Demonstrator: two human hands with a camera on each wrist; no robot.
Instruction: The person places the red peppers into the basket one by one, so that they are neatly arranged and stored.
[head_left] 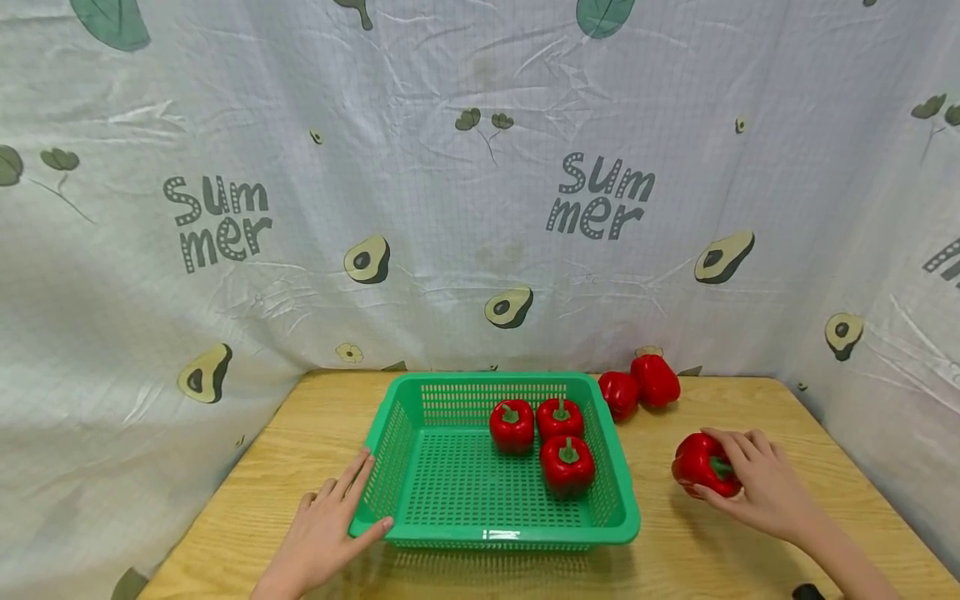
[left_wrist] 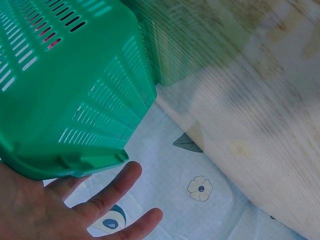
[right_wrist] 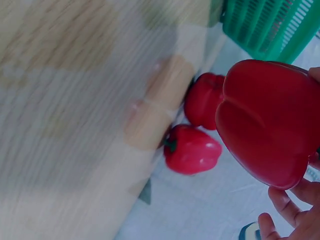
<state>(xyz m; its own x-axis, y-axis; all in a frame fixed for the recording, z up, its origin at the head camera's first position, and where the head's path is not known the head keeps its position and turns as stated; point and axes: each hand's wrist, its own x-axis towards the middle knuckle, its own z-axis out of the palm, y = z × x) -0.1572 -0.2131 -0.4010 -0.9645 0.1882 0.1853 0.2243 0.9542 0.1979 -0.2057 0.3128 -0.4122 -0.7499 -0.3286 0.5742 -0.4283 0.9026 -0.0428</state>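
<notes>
My right hand [head_left: 757, 479] curls round a red bell pepper [head_left: 701, 464] on the counter [head_left: 750, 550], right of the green basket [head_left: 480, 533]. My left hand [head_left: 330, 525], fingers straight, presses the basket's near-left corner. The right wrist view shows the pepper's underside. Six peppers: three in the basket, two behind it, one gripped.
</notes>
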